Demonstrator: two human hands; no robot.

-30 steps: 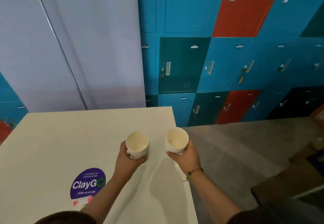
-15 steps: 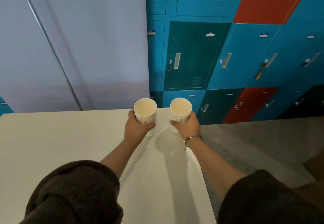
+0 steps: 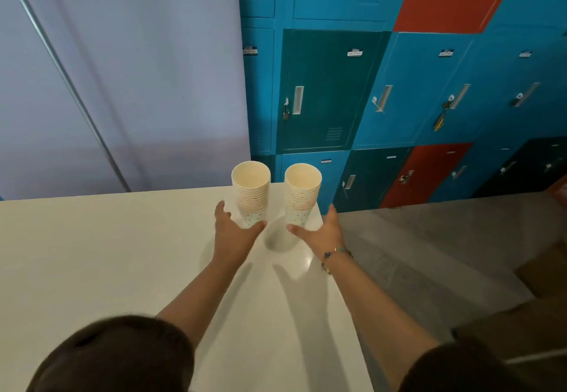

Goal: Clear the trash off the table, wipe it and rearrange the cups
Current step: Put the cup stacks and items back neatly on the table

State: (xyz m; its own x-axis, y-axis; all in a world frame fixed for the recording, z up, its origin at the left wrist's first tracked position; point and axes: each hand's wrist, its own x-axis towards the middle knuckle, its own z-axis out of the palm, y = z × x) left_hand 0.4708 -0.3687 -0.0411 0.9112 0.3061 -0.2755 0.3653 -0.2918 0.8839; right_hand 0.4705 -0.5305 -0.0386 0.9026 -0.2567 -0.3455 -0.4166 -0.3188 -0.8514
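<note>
From the head camera, two stacks of paper cups stood upright side by side at the far right corner of the white table (image 3: 92, 253), close together but apart. The left stack of paper cups (image 3: 251, 195) and the right stack of paper cups (image 3: 302, 195) each showed a cream inside, many nested rims and a dotted bottom cup resting on the tabletop. The right stack stood just beside the table's right edge.

The left hand (image 3: 233, 232) was released, its fingers spread and straight to the left of the left stack's base, its thumb reaching across in front of that base; whether the thumb touched the cup could not be told. The right hand (image 3: 322, 232) was likewise released, thumb pointing toward the foot of the right stack and fingers extended to the right of it, past the table edge, grasping nothing. A beaded bracelet (image 3: 333, 255) sat on the right wrist, and dark sleeves (image 3: 116, 358) covered both upper arms.

Behind the table stood a pale grey wall panel (image 3: 122, 69) and a bank of blue, teal and red lockers (image 3: 399, 91), one teal door carrying a padlock (image 3: 286, 112). A grey floor (image 3: 429, 238) lay to the right
</note>
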